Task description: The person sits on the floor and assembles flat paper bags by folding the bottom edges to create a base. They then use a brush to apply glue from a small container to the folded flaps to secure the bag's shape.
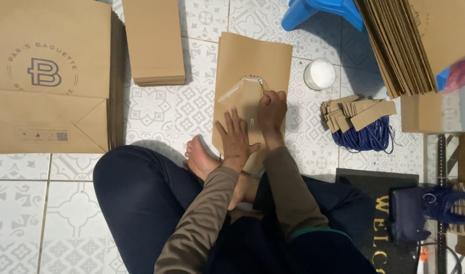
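A flat brown paper bag (253, 58) lies on the tiled floor in front of my crossed legs. My left hand (236, 138) rests flat on its lower part, fingers spread, holding it down. My right hand (271, 107) sits just to the right and presses with closed fingers on a folded brown flap with a strip of clear tape (231, 91) near the bag's middle. A small thin white piece (253, 123) lies between the two hands. Whether the right hand grips anything is not visible.
A tall stack of printed brown bags (50, 76) lies at the left, a smaller stack (154, 40) behind it. A white round tub (319, 73), brown card strips (356, 111) with blue cord (367, 138), more bag stacks (400, 45), a blue stool (318, 10) and a dark doormat (377, 203) are at the right.
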